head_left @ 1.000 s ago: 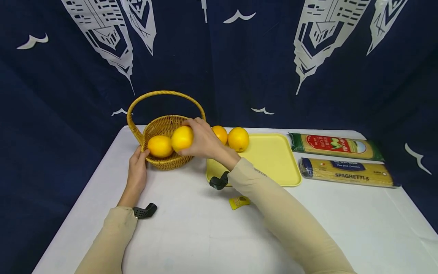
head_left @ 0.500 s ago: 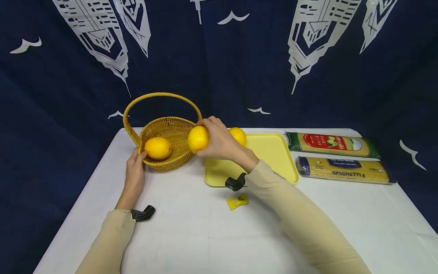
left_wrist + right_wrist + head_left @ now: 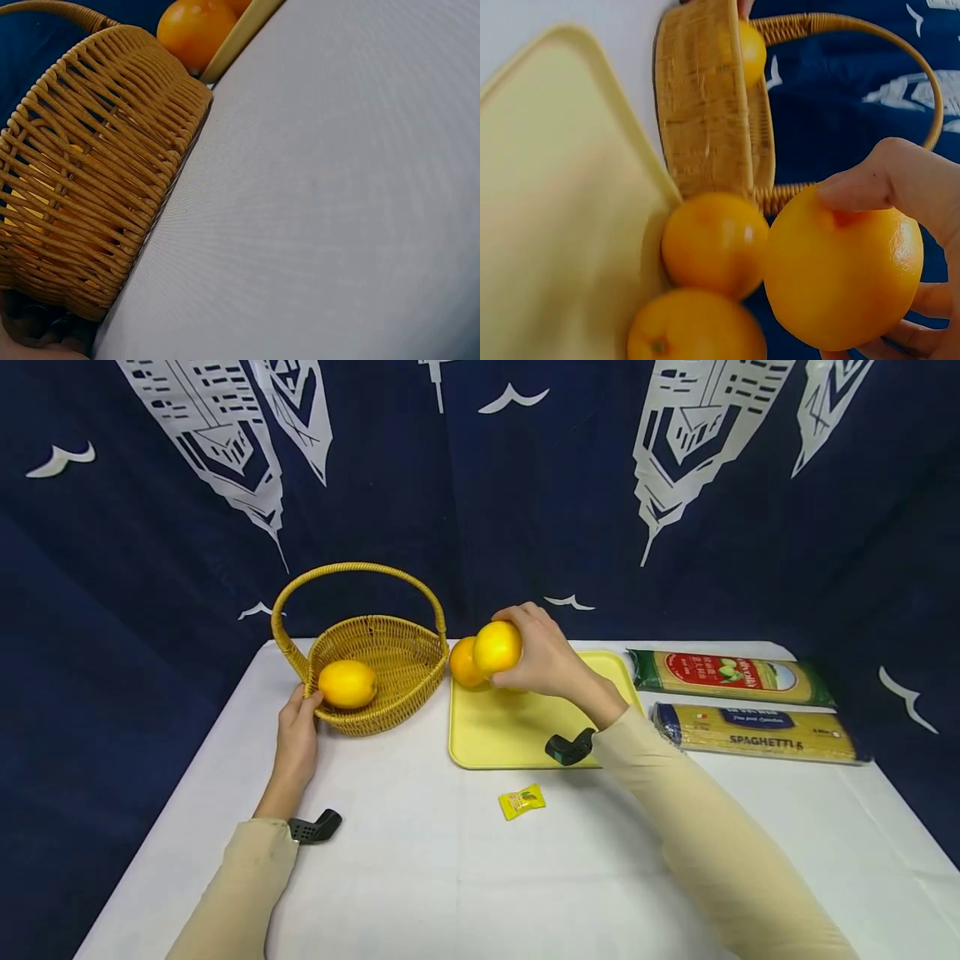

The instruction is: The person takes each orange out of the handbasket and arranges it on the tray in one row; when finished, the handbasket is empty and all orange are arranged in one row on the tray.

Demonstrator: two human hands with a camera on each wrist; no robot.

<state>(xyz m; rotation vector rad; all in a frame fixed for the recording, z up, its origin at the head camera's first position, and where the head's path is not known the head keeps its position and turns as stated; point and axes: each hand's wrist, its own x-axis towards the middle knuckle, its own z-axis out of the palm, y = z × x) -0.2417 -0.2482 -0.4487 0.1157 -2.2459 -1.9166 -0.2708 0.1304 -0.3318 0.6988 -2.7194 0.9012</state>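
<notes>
My right hand [image 3: 551, 656] holds an orange [image 3: 497, 647] between thumb and fingers, above the yellow tray [image 3: 487, 747]. Behind it, one orange [image 3: 463, 663] sits at the tray's back left corner. The right wrist view shows a second orange [image 3: 694, 334] beside that one; in the head view it is mostly hidden. With my left hand [image 3: 296, 739] I grip the left rim of a wicker basket [image 3: 390, 714] with a tall handle. Inside the basket, at its left, lies an oval yellow-orange fruit [image 3: 347, 684]. In the left wrist view only part of the left hand shows, low in the corner.
Two packs of spaghetti, one green and red [image 3: 731, 677] and one blue-ended [image 3: 757, 732], lie right of the tray. A small yellow wrapped candy [image 3: 522, 802] lies in front of the tray on the white tablecloth [image 3: 420, 877]. A dark blue curtain [image 3: 480, 510] hangs behind.
My right hand has carried the orange out of the basket, rightward to above the tray. The left hand keeps its grip on the basket, and the oval fruit stays inside.
</notes>
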